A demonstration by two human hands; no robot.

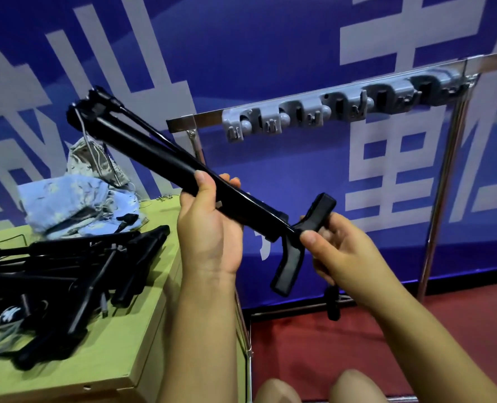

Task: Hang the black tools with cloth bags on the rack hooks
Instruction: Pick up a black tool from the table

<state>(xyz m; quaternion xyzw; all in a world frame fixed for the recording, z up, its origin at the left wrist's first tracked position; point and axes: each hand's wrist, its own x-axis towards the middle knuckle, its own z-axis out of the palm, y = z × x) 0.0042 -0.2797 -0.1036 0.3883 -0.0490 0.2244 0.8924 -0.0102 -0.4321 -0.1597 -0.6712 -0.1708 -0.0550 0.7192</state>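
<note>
No tool hangs on the grey rack hooks (343,107) yet, and a pile of black tools (67,274) and cloth bags (75,205) waits near the back edge of the desk (119,344). The left hand (209,228) wraps round the middle of one black tool (160,158), held in the air and tilted, far end up to the left. The right hand (337,248) pinches its T-shaped handle, and a bag (96,161) seems to dangle from the top end, though it is blurry.
</note>
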